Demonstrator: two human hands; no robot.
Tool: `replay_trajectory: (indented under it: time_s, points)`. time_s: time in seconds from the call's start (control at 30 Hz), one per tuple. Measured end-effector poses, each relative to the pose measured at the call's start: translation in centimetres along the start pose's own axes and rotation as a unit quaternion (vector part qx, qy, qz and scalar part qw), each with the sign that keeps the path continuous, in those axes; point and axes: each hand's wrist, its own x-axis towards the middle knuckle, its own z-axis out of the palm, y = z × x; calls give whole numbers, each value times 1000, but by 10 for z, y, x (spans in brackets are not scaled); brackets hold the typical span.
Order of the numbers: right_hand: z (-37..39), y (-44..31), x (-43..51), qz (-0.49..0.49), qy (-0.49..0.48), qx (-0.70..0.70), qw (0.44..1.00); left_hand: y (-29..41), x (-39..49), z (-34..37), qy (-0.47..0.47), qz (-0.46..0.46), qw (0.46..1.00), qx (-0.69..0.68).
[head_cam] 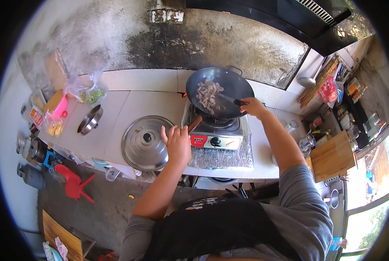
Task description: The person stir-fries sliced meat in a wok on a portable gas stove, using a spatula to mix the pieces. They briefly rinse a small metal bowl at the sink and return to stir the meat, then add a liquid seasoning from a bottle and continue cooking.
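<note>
A dark wok (236, 84) sits over the gas stove (216, 141), its inside facing me. Sliced meat (208, 94), greyish and cooked-looking, is heaped on the wok's left side. My right hand (253, 107) grips the black handle of a metal spatula (226, 97), whose blade reaches to the meat. At the end of the wooden wok handle (195, 124) is my left hand (178, 143), seen from its back. Its fingers are loosely spread, with the handle end partly hidden behind them. Just left of that hand, a round metal lid (139, 146) with a black knob lies on the tiled counter.
A smaller steel lid (90, 120) tilts on the counter farther left, near a bag of green vegetables (93, 94) and a pink basin (58, 102). Overhead hangs a black range hood (289, 19). A wooden cutting board (333, 156) stands at right; a red stool (73, 182) is on the floor.
</note>
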Motion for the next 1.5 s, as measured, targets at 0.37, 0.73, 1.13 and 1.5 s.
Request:
replay_trajectory:
  time_s: [0.37, 0.73, 1.13, 1.5]
  points:
    - [-103, -68, -27, 214, -102, -124, 964, -9, 1, 5, 2, -9, 1000, 8]
    - [-3, -16, 14, 75, 11, 77, 994, -8, 1, 8, 1, -24, 999, -26]
    - [26, -54, -20, -56, 150, -518, 840, -10, 8, 13, -111, -163, 967, -160]
    - [-17, -78, -71, -104, 70, -431, 893, 3, -2, 12, -52, -108, 988, -95]
